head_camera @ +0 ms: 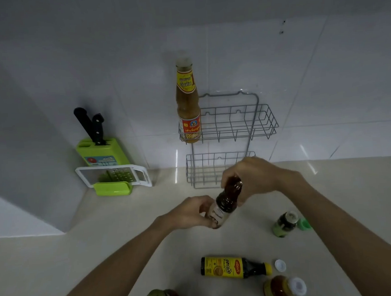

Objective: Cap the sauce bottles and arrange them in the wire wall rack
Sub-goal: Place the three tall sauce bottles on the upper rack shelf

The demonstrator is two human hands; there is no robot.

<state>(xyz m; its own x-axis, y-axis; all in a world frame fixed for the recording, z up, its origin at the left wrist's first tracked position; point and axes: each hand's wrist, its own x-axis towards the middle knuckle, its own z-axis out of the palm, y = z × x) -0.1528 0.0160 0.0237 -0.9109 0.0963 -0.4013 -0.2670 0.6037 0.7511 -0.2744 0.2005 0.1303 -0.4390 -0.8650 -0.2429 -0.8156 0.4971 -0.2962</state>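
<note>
Hands, left point(190, 214) and right point(250, 178), grip ribbed dark glossy bottle point(226, 203).

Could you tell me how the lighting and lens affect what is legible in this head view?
Head view: dim, bluish light; bright glare streaks on the glossy white wall tiles; wide-angle lens bows the grey wire wall rack; the dark brown sauce bottle looks slightly soft.

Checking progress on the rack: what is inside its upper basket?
One tall yellow-labelled bottle stands at the left end of the upper basket; the remaining slots look empty. Its base is partly hidden by wires.
</note>
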